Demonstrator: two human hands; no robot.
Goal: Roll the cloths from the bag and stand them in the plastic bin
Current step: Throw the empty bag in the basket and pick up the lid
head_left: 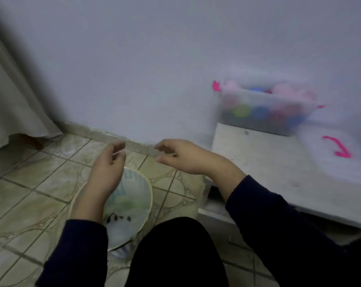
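Note:
A clear plastic bin (260,126) with pink clips stands on a low white table against the wall at the right. Rolled cloths (258,111) in pink, green and blue stand inside it. On the floor between my knees sits an open round bag (134,204) with a pale hoop rim; something green shows inside. My left hand (108,166) hovers over the bag, fingers loosely curled and holding nothing. My right hand (188,156) hangs beside it at the same height, fingers apart, empty. The picture is blurred by motion.
The bin's clear lid (331,154) with a pink clip lies on the white table (258,162) to the right of the bin. A grey curtain (14,96) hangs at the left. The floor is tiled (40,183). My dark-trousered knee (175,255) is at the bottom centre.

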